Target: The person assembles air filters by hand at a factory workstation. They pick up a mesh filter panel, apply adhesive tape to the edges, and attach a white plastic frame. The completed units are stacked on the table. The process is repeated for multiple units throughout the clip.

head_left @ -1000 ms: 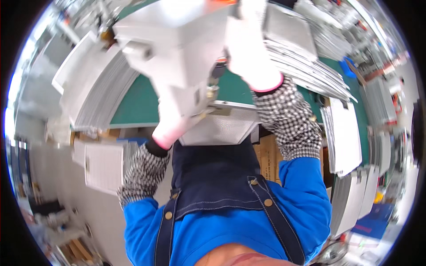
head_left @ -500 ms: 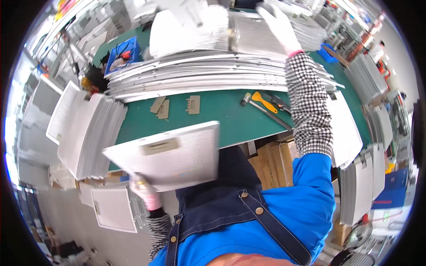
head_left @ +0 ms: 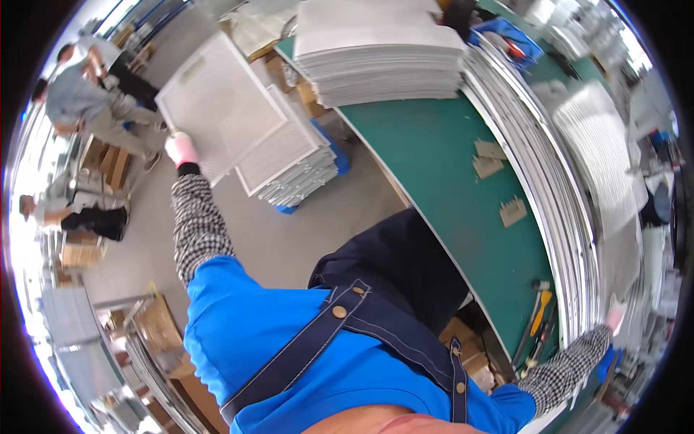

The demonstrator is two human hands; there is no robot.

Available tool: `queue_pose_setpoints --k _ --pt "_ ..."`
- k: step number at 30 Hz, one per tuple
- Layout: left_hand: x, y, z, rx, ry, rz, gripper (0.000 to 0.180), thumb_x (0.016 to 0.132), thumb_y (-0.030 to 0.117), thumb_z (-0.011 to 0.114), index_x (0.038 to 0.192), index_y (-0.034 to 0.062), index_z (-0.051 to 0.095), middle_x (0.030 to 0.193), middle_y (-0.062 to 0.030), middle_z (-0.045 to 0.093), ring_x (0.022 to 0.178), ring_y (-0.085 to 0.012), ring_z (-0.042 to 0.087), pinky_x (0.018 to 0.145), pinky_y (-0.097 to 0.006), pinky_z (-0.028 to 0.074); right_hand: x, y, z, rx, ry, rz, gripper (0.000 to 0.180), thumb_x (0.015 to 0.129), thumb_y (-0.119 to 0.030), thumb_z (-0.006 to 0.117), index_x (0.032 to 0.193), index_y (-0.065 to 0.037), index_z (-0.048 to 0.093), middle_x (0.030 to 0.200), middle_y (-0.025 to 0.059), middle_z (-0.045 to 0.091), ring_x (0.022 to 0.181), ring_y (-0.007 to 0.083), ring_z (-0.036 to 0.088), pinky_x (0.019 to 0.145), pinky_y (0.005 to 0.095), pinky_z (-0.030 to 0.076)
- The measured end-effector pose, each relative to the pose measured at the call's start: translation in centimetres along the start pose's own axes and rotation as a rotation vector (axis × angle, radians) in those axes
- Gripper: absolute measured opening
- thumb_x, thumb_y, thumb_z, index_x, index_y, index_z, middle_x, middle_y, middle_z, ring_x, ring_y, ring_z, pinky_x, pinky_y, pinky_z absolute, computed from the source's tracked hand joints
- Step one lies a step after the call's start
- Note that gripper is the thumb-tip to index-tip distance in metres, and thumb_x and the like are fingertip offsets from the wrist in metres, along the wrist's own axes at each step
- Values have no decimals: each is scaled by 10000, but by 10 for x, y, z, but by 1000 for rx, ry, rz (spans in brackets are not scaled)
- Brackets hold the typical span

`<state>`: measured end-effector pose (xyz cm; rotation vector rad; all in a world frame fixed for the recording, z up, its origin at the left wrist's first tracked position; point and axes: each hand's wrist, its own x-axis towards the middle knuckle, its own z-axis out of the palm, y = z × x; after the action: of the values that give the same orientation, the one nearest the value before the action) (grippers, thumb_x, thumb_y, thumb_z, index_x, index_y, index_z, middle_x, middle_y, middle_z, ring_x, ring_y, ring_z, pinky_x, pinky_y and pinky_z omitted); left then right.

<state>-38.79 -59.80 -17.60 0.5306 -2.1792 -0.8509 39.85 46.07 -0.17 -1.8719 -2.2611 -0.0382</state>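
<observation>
My left hand point(head_left: 181, 149), in a pale glove, grips the edge of a white-framed mesh panel point(head_left: 224, 108) out to the left. The panel is tilted above a stack of similar mesh panels point(head_left: 285, 159) and hides part of it. My right hand point(head_left: 616, 314), also gloved, is far right at the end of a silvery mesh sheet point(head_left: 603, 137). Its fingers are too small and blurred to make out, so I cannot tell whether it holds the sheet. Long white frame strips point(head_left: 538, 166) lie in a curved pile beside that sheet.
Several beige plastic plates point(head_left: 512, 213) lie on the green worktable point(head_left: 426, 159). A hammer point(head_left: 536, 288) and a yellow-handled scraper point(head_left: 541, 312) are near its front edge. Flat panels point(head_left: 383, 69) are stacked at its far end, near a blue bin point(head_left: 510, 45). People point(head_left: 90, 108) are at far left.
My view and body have turned left. My left hand has carried the mesh panel from beside the table over to the panel stack. My right arm now reaches out to the right.
</observation>
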Motion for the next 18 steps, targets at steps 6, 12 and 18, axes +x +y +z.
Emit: queue_pose_setpoints --k 6,12,18 --pt "-60 -71 8 633 -318 103 385 969 270 493 899 -15 742 842 -238 720 876 -413 711 751 -484 562 -38 -113 -6 -325 231 267 639 865 -500 644 1279 -13 627 1206 275 676 1102 406 674 956 502 509" --pt "-117 -50 90 396 -494 -370 400 953 328 510 1026 22 756 1074 -229 726 1038 -392 698 894 -460 553 11 -4 -94 111 448 30 477 894 -333 671 1231 4 659 1146 212 711 1033 390 678 935 449 516" --pt "-74 -2 38 504 -411 -348 495 926 436 528 1152 44 729 1195 -264 681 1127 -419 660 997 -493 506 -36 -21 -69 1034 141 309 546 960 -345 646 1375 5 584 1362 154 607 1197 274 579 1052 380 448"
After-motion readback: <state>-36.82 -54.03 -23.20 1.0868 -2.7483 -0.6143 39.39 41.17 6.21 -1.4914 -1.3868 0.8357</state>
